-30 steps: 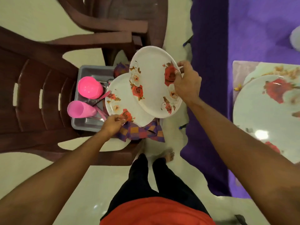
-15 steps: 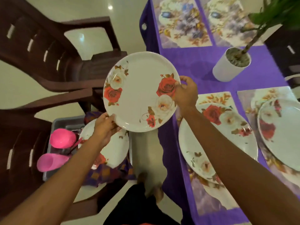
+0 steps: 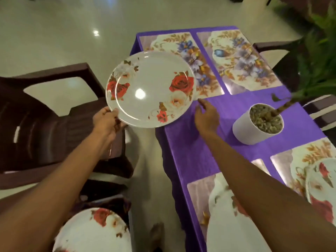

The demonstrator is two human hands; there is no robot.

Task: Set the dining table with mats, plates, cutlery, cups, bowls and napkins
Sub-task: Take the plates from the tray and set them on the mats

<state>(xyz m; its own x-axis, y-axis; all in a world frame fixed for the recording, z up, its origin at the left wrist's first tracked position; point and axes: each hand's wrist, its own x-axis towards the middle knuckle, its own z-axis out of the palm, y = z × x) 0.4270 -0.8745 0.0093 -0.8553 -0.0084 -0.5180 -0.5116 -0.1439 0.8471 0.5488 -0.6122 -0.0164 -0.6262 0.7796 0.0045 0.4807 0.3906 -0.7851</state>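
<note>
Gripping the round white rose-patterned plate [image 3: 151, 89] by its near rim, your left hand [image 3: 106, 122] has its fingers pinched on the edge, holding it in the air beside the purple-clothed table [image 3: 183, 151], partly over the near corner of the far floral place mat [image 3: 183, 60]. Your right hand [image 3: 206, 117] is spread and empty (just off the plate's edge), above the cloth near the white plant pot [image 3: 243, 130].
</note>
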